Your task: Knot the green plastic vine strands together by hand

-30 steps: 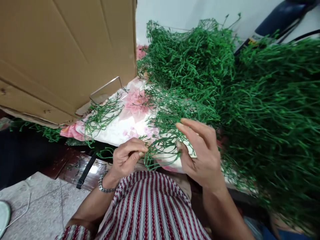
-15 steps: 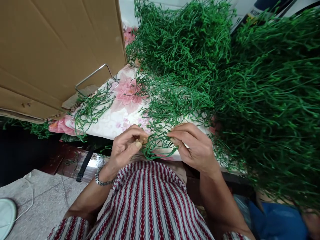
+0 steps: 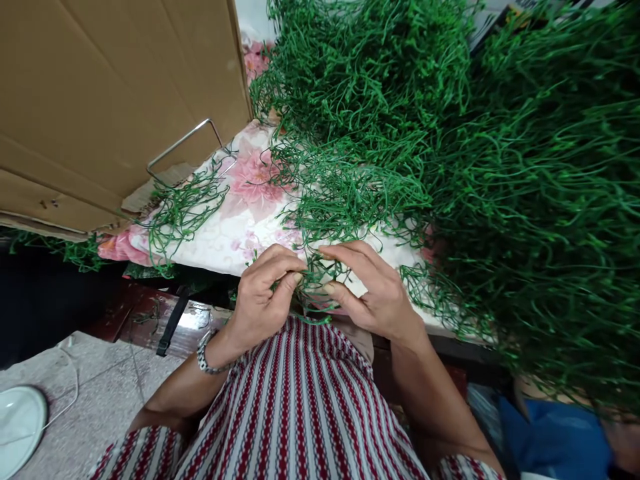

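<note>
At the table's front edge, my left hand pinches a small bunch of thin green plant stems between thumb and forefinger. The stems look like plastic, with small buds at their tips. Facing it, my right hand has its thumb and forefinger apart around the loose ends of the bunch. Just beyond both hands lies a thin layer of similar stems on the flowered tablecloth. Part of the held bunch is hidden behind my fingers.
Large heaps of green stems fill the right side and back. A cardboard box stands at left, with a bent metal wire by it. A smaller stem pile lies near the box. Below are a wooden bench and a round white object.
My right hand has moved left, closer to the left, and its thumb and forefinger have parted. My left hand has shifted slightly right, still pinching stems. The view has tilted a little.
</note>
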